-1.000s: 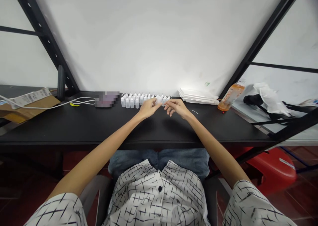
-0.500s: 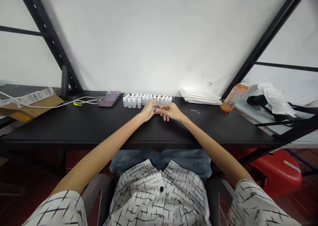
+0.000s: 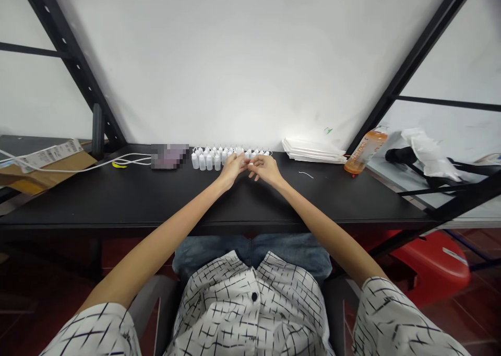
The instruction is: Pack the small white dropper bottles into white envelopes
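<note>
Several small white bottles [image 3: 207,159] stand in rows at the back of a black table [image 3: 117,199]. My left hand [image 3: 231,169] and my right hand [image 3: 265,169] meet just in front of the rows, fingertips touching. Between them they pinch one small white bottle [image 3: 248,163], mostly hidden by the fingers. Both hands have their fingers curled together.
A stack of white sheets [image 3: 313,151] lies at the back right, with an orange drink bottle [image 3: 364,151] beside it. A short white strand [image 3: 306,174] lies on the table. A blurred flat item [image 3: 169,155], white cables [image 3: 129,161] and a cardboard box [image 3: 43,163] are at the left.
My hands came together from a slightly apart pose and moved a little left, closer to the bottle rows. The right hand left the spot near the white strand.
</note>
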Demonstrator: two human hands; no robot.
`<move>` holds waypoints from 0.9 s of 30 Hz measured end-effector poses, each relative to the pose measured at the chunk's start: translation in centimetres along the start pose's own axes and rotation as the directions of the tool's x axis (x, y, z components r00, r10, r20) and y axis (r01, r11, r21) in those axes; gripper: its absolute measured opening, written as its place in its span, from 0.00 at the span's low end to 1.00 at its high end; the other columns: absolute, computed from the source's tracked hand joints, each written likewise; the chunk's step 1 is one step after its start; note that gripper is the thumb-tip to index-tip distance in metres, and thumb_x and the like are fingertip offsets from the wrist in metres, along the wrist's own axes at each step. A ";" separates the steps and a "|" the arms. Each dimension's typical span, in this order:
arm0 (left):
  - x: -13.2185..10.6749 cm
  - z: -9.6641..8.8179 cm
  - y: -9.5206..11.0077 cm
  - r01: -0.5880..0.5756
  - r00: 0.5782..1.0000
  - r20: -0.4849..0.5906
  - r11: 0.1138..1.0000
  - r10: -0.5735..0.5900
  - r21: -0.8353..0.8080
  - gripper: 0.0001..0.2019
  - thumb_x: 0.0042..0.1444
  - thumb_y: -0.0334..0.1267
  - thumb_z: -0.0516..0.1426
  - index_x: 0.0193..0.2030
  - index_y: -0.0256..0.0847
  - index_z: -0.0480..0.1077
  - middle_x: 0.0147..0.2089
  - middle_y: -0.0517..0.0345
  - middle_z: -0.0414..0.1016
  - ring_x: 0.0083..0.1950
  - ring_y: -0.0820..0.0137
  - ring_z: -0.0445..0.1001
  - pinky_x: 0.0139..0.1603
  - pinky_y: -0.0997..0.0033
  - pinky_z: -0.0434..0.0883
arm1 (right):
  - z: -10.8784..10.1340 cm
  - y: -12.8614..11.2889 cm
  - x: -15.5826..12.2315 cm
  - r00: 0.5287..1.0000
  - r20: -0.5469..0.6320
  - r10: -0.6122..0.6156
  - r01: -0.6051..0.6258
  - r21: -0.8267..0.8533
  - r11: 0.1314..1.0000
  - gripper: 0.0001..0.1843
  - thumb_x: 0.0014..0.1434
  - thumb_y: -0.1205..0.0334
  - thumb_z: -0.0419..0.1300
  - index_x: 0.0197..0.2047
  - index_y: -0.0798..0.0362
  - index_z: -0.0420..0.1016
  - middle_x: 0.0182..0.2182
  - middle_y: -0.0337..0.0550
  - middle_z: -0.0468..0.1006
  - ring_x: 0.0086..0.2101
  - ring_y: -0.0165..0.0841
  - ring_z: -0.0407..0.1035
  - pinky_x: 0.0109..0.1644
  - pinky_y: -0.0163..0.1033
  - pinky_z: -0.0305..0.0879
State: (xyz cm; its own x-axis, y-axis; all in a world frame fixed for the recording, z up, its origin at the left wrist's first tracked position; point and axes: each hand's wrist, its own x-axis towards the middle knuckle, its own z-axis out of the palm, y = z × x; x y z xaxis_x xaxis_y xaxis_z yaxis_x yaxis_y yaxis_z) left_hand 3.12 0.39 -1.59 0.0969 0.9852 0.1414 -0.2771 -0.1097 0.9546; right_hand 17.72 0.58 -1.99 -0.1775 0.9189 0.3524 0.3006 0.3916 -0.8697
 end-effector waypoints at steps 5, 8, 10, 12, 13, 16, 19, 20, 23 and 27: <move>0.4 -0.7 -0.4 -0.149 0.989 0.071 0.914 0.132 0.379 0.02 0.60 0.32 0.56 0.36 0.38 0.68 0.35 0.54 0.78 0.40 0.66 0.79 0.45 0.65 0.75 | -1.3 0.0 0.3 0.998 -0.058 0.024 -0.026 -0.033 0.999 0.08 0.60 0.60 0.64 0.34 0.56 0.74 0.25 0.40 0.78 0.19 0.27 0.72 0.16 0.27 0.66; 0.4 -0.9 -0.6 -0.234 0.972 0.160 0.779 0.172 0.582 0.09 0.58 0.31 0.56 0.46 0.39 0.71 0.33 0.58 0.76 0.35 0.67 0.77 0.40 0.67 0.73 | -2.0 -0.3 0.3 0.997 -0.030 0.071 -0.068 0.082 0.994 0.07 0.62 0.60 0.63 0.36 0.56 0.75 0.24 0.38 0.75 0.19 0.25 0.69 0.16 0.28 0.66; 0.1 -0.9 -0.4 -0.235 0.970 0.202 0.730 0.135 0.642 0.12 0.59 0.32 0.55 0.50 0.40 0.70 0.31 0.61 0.74 0.31 0.68 0.74 0.37 0.68 0.71 | -2.4 -0.7 0.2 0.996 -0.003 0.089 -0.087 0.193 0.977 0.07 0.61 0.60 0.64 0.39 0.55 0.74 0.23 0.36 0.75 0.19 0.26 0.69 0.18 0.29 0.68; -0.3 -0.8 -0.1 -0.214 0.970 0.232 0.711 0.074 0.669 0.10 0.61 0.33 0.53 0.49 0.40 0.70 0.28 0.62 0.72 0.28 0.69 0.72 0.35 0.69 0.68 | -2.8 -1.1 0.0 0.995 0.014 0.096 -0.096 0.265 0.959 0.10 0.58 0.60 0.66 0.40 0.55 0.73 0.24 0.37 0.76 0.21 0.27 0.70 0.20 0.31 0.70; -0.5 -0.7 0.1 -0.209 0.968 0.247 0.702 0.048 0.681 0.08 0.62 0.34 0.52 0.47 0.40 0.69 0.26 0.62 0.70 0.28 0.69 0.71 0.34 0.69 0.67 | -2.9 -1.3 0.0 0.995 0.020 0.094 -0.095 0.284 0.954 0.11 0.56 0.60 0.68 0.39 0.55 0.72 0.24 0.38 0.77 0.22 0.28 0.71 0.21 0.31 0.71; -1.0 -0.4 0.7 -0.218 0.960 0.279 0.677 0.020 0.703 0.06 0.64 0.36 0.51 0.45 0.41 0.67 0.25 0.63 0.68 0.27 0.70 0.68 0.33 0.70 0.64 | -3.3 -1.6 -0.2 0.997 0.045 0.068 -0.078 0.295 0.952 0.14 0.51 0.58 0.72 0.35 0.55 0.73 0.26 0.40 0.78 0.24 0.29 0.73 0.23 0.31 0.72; -1.4 -0.3 1.0 -0.234 0.955 0.295 0.664 0.020 0.710 0.07 0.67 0.41 0.50 0.43 0.42 0.65 0.26 0.63 0.67 0.26 0.71 0.67 0.33 0.70 0.64 | -3.3 -1.6 -0.2 0.997 0.062 0.042 -0.058 0.287 0.956 0.16 0.50 0.56 0.73 0.37 0.56 0.75 0.27 0.41 0.78 0.25 0.29 0.73 0.23 0.31 0.72; -1.4 -0.3 1.0 -0.241 0.953 0.303 0.659 0.021 0.713 0.08 0.68 0.43 0.49 0.43 0.42 0.65 0.26 0.63 0.67 0.27 0.71 0.67 0.34 0.70 0.64 | -3.3 -1.5 -0.2 0.997 0.070 0.037 -0.055 0.284 0.957 0.16 0.50 0.56 0.73 0.37 0.55 0.76 0.27 0.41 0.78 0.26 0.30 0.74 0.23 0.31 0.72; -1.4 -0.3 1.0 -0.257 0.948 0.318 0.650 0.024 0.716 0.12 0.69 0.46 0.48 0.44 0.42 0.65 0.26 0.63 0.67 0.27 0.70 0.68 0.35 0.69 0.64 | -3.3 -1.3 -0.1 0.995 0.092 0.024 -0.048 0.275 0.960 0.17 0.51 0.54 0.73 0.39 0.55 0.77 0.28 0.41 0.78 0.27 0.30 0.74 0.23 0.31 0.73; -1.4 -0.5 0.8 -0.277 0.944 0.326 0.630 0.041 0.726 0.13 0.70 0.48 0.48 0.48 0.42 0.67 0.27 0.62 0.69 0.30 0.68 0.70 0.38 0.69 0.65 | -3.3 -1.2 -0.1 0.995 0.096 0.004 -0.029 0.254 0.967 0.18 0.50 0.54 0.73 0.40 0.56 0.78 0.27 0.41 0.78 0.27 0.30 0.74 0.22 0.30 0.72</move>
State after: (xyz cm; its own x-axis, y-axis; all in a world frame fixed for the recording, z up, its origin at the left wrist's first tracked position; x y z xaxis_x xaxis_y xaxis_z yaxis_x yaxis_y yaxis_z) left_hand 2.31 -1.01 -1.14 0.3919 0.8831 0.2578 0.4922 -0.4381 0.7523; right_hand 20.46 0.17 0.11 -0.2653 0.9117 0.3137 0.0576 0.3397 -0.9388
